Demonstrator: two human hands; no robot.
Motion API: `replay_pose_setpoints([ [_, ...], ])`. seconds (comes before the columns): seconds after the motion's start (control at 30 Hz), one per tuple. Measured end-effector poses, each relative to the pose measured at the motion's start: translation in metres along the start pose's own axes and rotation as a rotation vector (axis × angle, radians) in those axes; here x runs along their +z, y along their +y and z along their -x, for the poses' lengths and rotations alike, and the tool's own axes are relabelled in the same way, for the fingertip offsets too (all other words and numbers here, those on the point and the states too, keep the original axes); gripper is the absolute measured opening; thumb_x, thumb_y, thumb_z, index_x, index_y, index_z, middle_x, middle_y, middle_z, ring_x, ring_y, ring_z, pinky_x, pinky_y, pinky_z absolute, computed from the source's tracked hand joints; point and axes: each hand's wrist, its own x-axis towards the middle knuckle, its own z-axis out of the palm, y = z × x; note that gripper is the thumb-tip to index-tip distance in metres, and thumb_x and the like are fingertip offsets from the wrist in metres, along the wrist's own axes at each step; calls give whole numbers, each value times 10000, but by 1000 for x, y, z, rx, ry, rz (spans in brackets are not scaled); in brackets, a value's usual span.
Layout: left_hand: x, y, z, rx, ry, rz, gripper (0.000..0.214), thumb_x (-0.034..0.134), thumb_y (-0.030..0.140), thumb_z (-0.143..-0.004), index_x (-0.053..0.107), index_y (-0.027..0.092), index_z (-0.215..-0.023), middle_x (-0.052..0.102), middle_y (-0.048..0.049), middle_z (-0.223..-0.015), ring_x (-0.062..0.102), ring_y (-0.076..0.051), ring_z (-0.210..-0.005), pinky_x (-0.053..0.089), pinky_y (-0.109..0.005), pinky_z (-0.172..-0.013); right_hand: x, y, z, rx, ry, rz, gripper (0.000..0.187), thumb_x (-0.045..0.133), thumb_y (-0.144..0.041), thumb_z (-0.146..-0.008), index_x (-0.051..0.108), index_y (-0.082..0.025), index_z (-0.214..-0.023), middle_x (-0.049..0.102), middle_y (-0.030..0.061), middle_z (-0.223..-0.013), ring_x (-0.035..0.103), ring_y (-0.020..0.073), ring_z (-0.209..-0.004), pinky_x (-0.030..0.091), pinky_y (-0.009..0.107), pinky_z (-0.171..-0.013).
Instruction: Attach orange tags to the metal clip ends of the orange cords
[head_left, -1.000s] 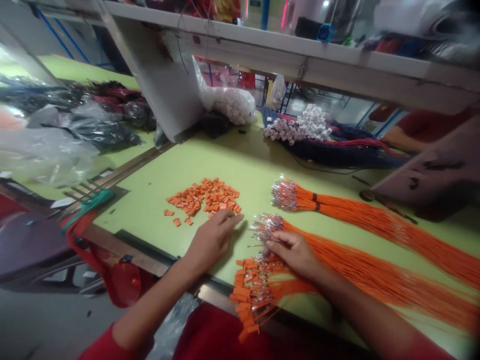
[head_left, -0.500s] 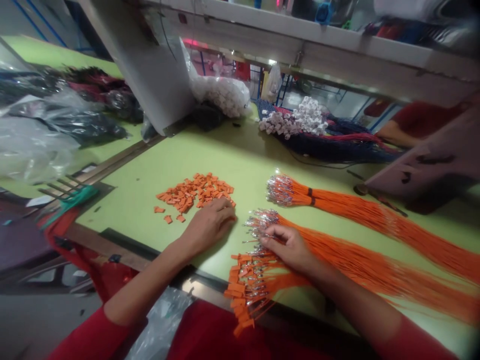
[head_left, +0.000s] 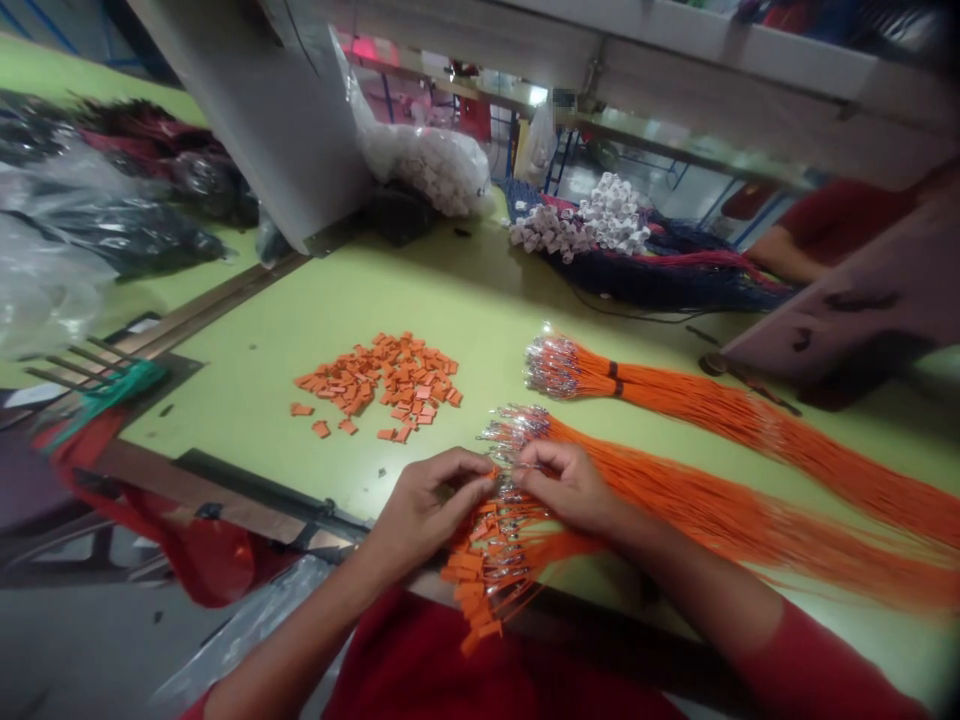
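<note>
Between its thumb and fingertips my left hand [head_left: 435, 505] pinches a small orange connector housing, mostly hidden by the fingers. Close beside it, my right hand [head_left: 566, 485] is closed in a pinch on an orange wire near its metal terminal end. Both hands meet over a loose bundle of orange wires [head_left: 660, 480] whose silvery terminals point left. Below the hands, several wires carry orange housings [head_left: 469, 580] at the table's near edge. A pile of loose orange housings [head_left: 382, 375] lies to the left on the green table [head_left: 277, 310].
A second orange wire bundle [head_left: 675, 395], tied with black bands, lies behind. Farther back are dark wires with white connectors [head_left: 615, 220] and a plastic bag of white parts [head_left: 435, 165]. A grey post [head_left: 262, 110] rises at left; another person's arm [head_left: 787, 250] shows at right.
My left hand has moved from the housing pile to the right and nearer me, up to my right hand, with a housing in its fingers. The right hand stays at the wire ends.
</note>
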Motion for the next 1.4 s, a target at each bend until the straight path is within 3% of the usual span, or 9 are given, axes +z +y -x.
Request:
replay_pose_setpoints([
  [0.37, 2, 4, 3, -116, 12, 220, 153, 695, 326, -833, 743, 193, -891, 773, -66, -859, 701, -168, -704, 590, -280, -612, 3, -2, -1, -74, 23, 157, 167, 621, -258, -769, 542, -178, -646, 435, -56, -588, 377, 95, -570, 323, 208, -533],
  [0.5, 8, 4, 6, -107, 95, 282, 91, 717, 275, -794, 749, 192, -812, 778, -71, -905, 726, -192, -802, 613, -318, -730, 7, -2, 3, -152, 21, 165, 110, 593, -218, -778, 568, -179, -679, 498, -42, -630, 443, 109, -607, 371, 222, -584],
  [0.7, 20, 4, 12, -130, 184, 295, 79, 714, 250, -793, 738, 176, -804, 782, -68, -868, 737, -195, -789, 611, -311, -736, 4, -1, 5, -218, -12, 287, 103, 578, -210, -844, 607, -182, -749, 566, -15, -696, 509, 134, -673, 403, 235, -631],
  [0.9, 19, 1, 17, 42, 162, 73, 97, 636, 219, -881, 727, 188, -868, 754, -69, -893, 712, -190, -832, 579, -317, -767, 6, 6, 2, -254, 27, 243, 136, 598, -254, -874, 630, -182, -763, 604, 3, -735, 555, 153, -719, 446, 263, -700],
  [0.97, 5, -3, 15, 134, 192, -114, 120, 601, 227, -910, 715, 195, -929, 730, -76, -940, 683, -201, -883, 562, -344, -800, 4, 5, 0, -264, 79, 171, 163, 631, -302, -869, 639, -177, -765, 610, 13, -773, 566, 163, -762, 456, 277, -744],
  [1.03, -15, -10, 12, 200, 297, -393, 160, 578, 243, -924, 693, 188, -1020, 703, -103, -1017, 641, -238, -960, 532, -398, -849, 2, 3, -1, -206, 88, 95, 201, 661, -349, -855, 645, -173, -759, 613, 11, -764, 571, 161, -748, 463, 278, -731],
  [1.1, -35, -18, 8, 204, 397, -683, 211, 561, 262, -928, 668, 161, -1079, 690, -139, -1065, 602, -288, -998, 496, -461, -877, 1, 1, -2, -120, 65, 36, 223, 685, -384, -840, 656, -171, -781, 626, 2, -750, 578, 151, -718, 471, 269, -699],
  [1.17, -49, -24, 6, 189, 391, -863, 246, 542, 259, -930, 649, 141, -1117, 703, -142, -1008, 588, -306, -959, 484, -468, -855, 0, 0, -3, -70, 54, 3, 225, 719, -390, -811, 668, -173, -839, 653, -1, -788, 600, 147, -732, 485, 265, -707],
  [1.4, -57, -27, 6, 170, 271, -843, 295, 513, 213, -908, 635, 155, -1170, 702, -78, -831, 558, -257, -798, 475, -379, -732, -5, 2, -4, 67, -10, -166, 335, 768, -426, -773, 664, -186, -982, 734, 28, -867, 704, 167, -818, 541, 312, -805],
])
